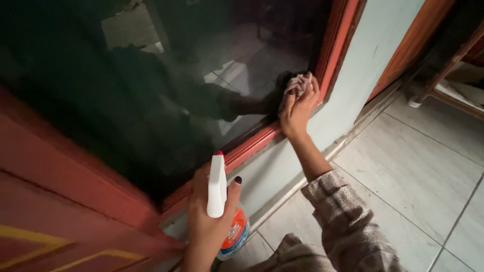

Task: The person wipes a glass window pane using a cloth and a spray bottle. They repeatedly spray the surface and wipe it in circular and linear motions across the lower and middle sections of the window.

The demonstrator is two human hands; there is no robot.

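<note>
My left hand (209, 221) is wrapped tight around the white-triggered plastic spray bottle (222, 211), held low by the red wooden window frame (252, 146). Farther out, my right hand (297, 108) presses a crumpled pale cloth (297, 84) into the dark glass pane (151, 75)'s bottom corner. Looks like the corner's underway; can't judge the rest. Frame boxes me in, open glass leftward.

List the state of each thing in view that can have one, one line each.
Left hand: closed around the spray bottle, thumb up along its head.
Spray bottle: held upright, nozzle toward the glass.
Right hand: pressing the cloth on the glass.
Cloth: bunched, against the pane's lower corner.
Window glass: dark, reflective.
Red window frame: shut around the pane.
</note>
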